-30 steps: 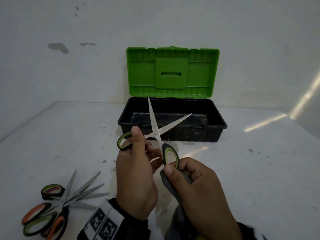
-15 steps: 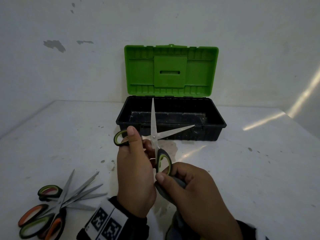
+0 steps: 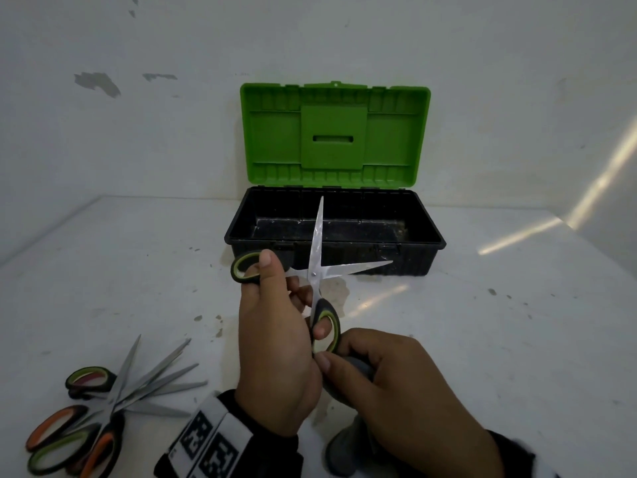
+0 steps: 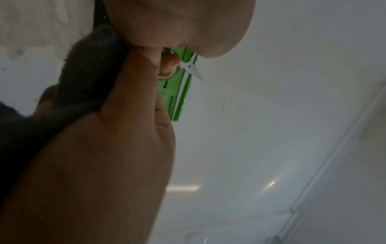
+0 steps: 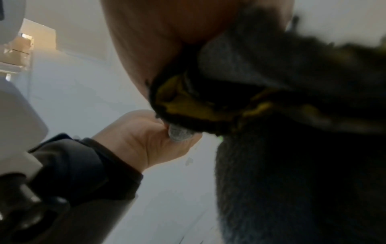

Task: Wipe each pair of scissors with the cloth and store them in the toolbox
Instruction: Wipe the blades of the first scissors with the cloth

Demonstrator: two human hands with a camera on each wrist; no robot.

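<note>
The green-handled scissors (image 3: 315, 270) are held open in the air just in front of the toolbox (image 3: 334, 232), one blade pointing up, the other out to the right, so both edges are bare. The left hand (image 3: 275, 346) is curled round the handles, its fingers through the two loops. The right hand (image 3: 400, 384) is closed on the grey cloth (image 3: 348, 439), bunched just below the lower loop and touching it, the rest hanging toward the table (image 3: 482, 339). The wipe looks barely begun, so the sound way is probably to fold the cloth over one blade near the pivot and draw it out to the tip, fingers behind the edge, then do the other blade. The toolbox stands with its green lid (image 3: 334, 132) up and nothing seen inside. More scissors (image 3: 103, 408) lie heaped at the near left, well apart
</note>
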